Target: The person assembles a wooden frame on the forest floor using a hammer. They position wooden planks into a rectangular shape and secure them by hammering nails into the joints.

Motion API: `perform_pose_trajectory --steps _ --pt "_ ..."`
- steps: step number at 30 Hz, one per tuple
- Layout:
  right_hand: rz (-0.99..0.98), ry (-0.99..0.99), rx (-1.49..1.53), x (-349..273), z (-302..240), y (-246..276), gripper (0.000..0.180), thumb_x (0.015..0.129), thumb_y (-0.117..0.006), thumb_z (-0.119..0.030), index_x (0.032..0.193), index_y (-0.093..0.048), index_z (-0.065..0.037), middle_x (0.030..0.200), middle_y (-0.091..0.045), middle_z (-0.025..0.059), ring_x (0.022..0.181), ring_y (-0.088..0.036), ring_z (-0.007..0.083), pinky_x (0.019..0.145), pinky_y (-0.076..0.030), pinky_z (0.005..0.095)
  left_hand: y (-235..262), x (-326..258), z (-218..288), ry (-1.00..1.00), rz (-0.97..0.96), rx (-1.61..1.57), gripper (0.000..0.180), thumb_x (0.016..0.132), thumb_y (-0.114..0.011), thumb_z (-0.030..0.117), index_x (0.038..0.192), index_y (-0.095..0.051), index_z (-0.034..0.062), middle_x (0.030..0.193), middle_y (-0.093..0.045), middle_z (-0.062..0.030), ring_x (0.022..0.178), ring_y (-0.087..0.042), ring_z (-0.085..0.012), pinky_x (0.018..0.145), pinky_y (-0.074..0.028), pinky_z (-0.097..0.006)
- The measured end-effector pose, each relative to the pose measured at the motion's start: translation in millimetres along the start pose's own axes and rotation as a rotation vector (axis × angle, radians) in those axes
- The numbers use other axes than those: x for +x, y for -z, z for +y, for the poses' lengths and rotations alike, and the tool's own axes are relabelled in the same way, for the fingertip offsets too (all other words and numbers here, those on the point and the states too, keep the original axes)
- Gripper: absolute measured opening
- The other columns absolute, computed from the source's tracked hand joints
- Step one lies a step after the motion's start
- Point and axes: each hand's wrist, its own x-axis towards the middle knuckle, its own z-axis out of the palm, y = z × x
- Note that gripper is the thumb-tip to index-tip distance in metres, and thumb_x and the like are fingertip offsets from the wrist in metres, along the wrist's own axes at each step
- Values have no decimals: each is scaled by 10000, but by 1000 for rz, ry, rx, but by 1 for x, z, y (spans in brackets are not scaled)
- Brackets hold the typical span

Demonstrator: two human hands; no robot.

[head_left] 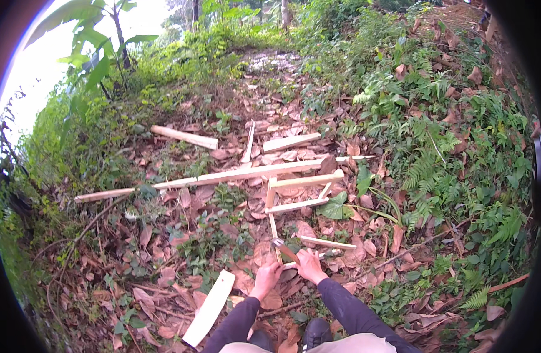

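Observation:
My right hand (pixel 310 266) is closed around the brown handle of a small hammer (pixel 289 253), whose grey head points up and to the left. Low beside it, my left hand (pixel 267 277) pinches the near end of a thin wooden strip (pixel 274 228). That strip runs away from me to a pale wooden frame (pixel 297 206) lying on the leaves. Between my hands a short light crosspiece (pixel 290 265) shows, partly covered by my fingers. Whether a nail is there is too small to tell.
A wide pale board (pixel 210 307) lies at my near left. Beyond the frame lie a long pole (pixel 223 176), a round-edged piece (pixel 185 136) and a short block (pixel 291 142). To the right rests a thin stick (pixel 328 242). Ferns (pixel 420 176) edge the leafy path.

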Motion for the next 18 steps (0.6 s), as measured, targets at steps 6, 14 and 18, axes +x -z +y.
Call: perform_pose_trajectory --steps 6,14,18 --pt "19 22 -12 -5 6 -8 287 807 -793 -241 974 -651 -56 1054 -617 99 1098 -553 352 918 -399 547 -8 -6 -7 -4 0 -111 213 864 -784 161 1017 -726 26 878 -656 -142 731 -677 -313 665 -541 -404" --pt "7 35 -22 1 -1 0 343 793 -816 -278 984 -642 -53 1033 -600 83 1053 -555 328 882 -400 501 6 -5 -5 15 4 -169 174 872 -756 116 1014 -722 22 914 -676 -135 807 -691 -321 710 -551 -397" --pt "-17 19 -20 2 1 -1 348 787 -820 -254 1023 -653 -60 1065 -606 72 1074 -559 322 899 -402 509 4 0 -9 -14 -8 -134 157 864 -759 119 991 -724 34 904 -683 -123 795 -692 -322 703 -556 -402"
